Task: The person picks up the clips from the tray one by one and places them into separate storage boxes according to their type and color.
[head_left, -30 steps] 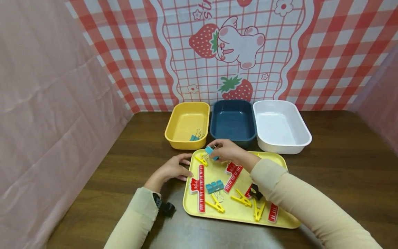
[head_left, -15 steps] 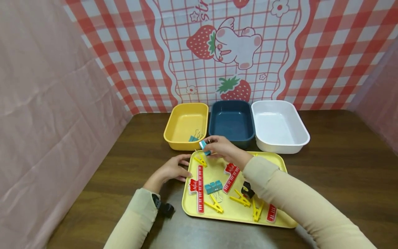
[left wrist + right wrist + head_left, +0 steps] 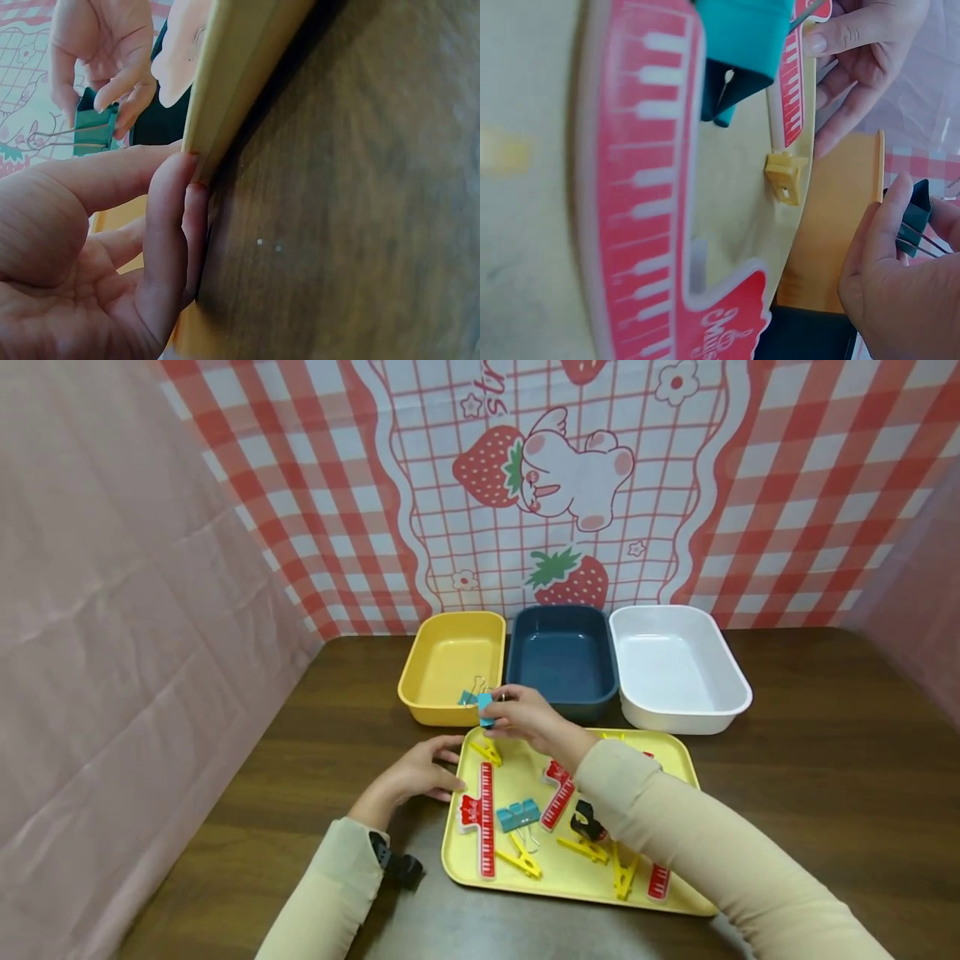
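Observation:
My right hand (image 3: 528, 718) pinches a teal binder clip (image 3: 486, 708) above the far left corner of the yellow tray (image 3: 570, 892), close to the front wall of the yellow bin (image 3: 438, 714). The clip's wire handles show in the right wrist view, where the held clip (image 3: 913, 217) is partly behind fingers. At the tray's left rim, my left hand (image 3: 420, 768) grips the edge, thumb on top and fingers on the outer side. Another teal binder clip (image 3: 517, 815) lies on the tray beside a red piano-key ruler clip (image 3: 487, 827). One more teal binder clip (image 3: 468, 698) sits inside the yellow bin.
A dark blue bin (image 3: 562, 652) and a white bin (image 3: 678, 668) stand right of the yellow one, against the checked cloth (image 3: 322, 510). Yellow clothespins (image 3: 522, 860) and more red ruler clips (image 3: 558, 797) lie on the tray, some partly hidden by the right arm.
My right hand has carried the binder clip left and away from me, from over the tray to near the yellow bin's front edge. The left hand stays at the rim.

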The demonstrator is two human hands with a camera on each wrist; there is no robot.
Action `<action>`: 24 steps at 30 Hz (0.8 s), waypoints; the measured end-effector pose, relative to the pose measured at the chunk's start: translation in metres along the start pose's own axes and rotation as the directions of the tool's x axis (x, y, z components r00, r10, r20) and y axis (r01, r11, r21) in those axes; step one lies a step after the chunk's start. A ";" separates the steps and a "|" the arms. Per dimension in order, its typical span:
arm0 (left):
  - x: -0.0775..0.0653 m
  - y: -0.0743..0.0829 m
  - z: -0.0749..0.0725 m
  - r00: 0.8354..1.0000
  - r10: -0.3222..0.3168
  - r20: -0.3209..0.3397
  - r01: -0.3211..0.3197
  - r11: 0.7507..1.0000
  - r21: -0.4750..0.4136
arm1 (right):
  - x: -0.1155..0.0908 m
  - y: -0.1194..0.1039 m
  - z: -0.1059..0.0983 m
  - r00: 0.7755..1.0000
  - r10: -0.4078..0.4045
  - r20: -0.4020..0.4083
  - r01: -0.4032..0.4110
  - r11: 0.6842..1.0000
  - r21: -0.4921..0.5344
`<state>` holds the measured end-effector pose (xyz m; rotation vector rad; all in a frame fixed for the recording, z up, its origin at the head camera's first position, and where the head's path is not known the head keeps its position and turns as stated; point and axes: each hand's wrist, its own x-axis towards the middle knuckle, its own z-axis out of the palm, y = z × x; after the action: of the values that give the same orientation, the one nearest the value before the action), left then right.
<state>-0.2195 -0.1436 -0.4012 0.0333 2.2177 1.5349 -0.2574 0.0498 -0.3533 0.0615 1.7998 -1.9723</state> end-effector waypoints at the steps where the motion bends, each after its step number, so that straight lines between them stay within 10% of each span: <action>1: 0.000 0.000 0.000 1.000 0.001 0.000 -0.001 1.000 0.000 | 0.000 0.000 0.001 1.000 -0.006 -0.002 0.006 1.000 0.004; 24: 0.000 -0.001 0.000 1.000 0.003 -0.003 -0.003 1.000 0.006 | 0.019 -0.013 0.016 0.987 -0.034 -0.155 0.058 0.987 0.150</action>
<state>-0.2193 -0.1434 -0.4020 0.0366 2.2254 1.5314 -0.2743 0.0290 -0.3450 0.2278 1.7510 -2.1903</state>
